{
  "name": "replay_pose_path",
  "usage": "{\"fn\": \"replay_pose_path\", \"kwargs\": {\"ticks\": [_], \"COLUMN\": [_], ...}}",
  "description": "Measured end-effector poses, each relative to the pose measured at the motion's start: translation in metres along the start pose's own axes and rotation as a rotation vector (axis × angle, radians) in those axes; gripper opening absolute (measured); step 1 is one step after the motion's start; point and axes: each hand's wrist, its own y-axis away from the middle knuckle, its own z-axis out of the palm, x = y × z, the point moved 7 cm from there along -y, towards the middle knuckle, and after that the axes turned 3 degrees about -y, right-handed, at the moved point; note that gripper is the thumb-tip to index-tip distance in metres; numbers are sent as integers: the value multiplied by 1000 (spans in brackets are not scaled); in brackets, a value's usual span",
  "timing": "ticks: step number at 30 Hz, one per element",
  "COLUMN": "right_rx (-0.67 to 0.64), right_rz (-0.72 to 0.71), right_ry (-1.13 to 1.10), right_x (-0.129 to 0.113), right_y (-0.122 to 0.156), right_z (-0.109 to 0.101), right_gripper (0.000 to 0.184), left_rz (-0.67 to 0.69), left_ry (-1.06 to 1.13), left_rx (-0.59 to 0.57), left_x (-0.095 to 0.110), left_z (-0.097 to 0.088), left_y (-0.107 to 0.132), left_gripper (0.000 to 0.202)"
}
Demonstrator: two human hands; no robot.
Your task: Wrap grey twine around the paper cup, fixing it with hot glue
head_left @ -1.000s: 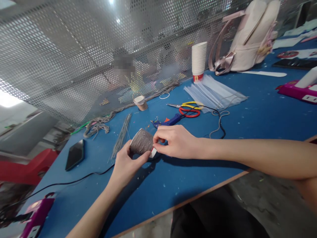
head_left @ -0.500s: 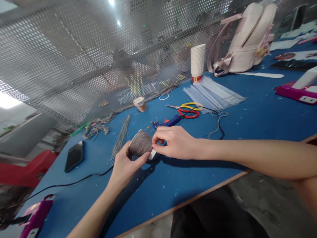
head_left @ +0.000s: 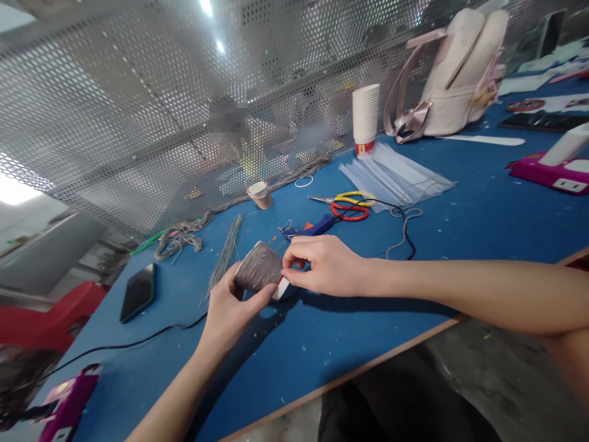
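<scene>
A paper cup wrapped in grey cord (head_left: 260,270) lies on its side just above the blue table (head_left: 350,319). My left hand (head_left: 230,307) grips it from below, thumb and fingers curled round its body. My right hand (head_left: 322,265) pinches at the cup's white and red rim end, fingertips pressed together there. A blue glue gun (head_left: 313,228) lies just behind my right hand.
Scissors with yellow and red handles (head_left: 350,205), a sheaf of clear glue sticks (head_left: 396,175), a stack of paper cups (head_left: 365,116) and a pink backpack (head_left: 455,73) sit at the back right. A phone (head_left: 138,291), thin wires (head_left: 225,253), a cord bundle (head_left: 184,233) and a second small cup (head_left: 260,194) lie left. A perforated metal screen (head_left: 138,104) closes the back.
Both hands stay on the wrapped cup; it has turned slightly and shifted a little to the left in my grip.
</scene>
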Motion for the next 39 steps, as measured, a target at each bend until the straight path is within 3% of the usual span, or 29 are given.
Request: {"fn": "replay_pose_path", "kwargs": {"ticks": [26, 39], "right_rx": [-20, -103], "right_rz": [193, 315], "right_ry": [-107, -449], "right_x": [14, 19], "right_y": [-7, -11], "right_z": [-2, 5], "right_gripper": [5, 9], "left_rz": [24, 33], "left_ry": [105, 177], "left_rx": [66, 89], "left_x": [5, -1], "left_z": [-6, -9], "left_y": [2, 0], "left_gripper": [31, 39]}}
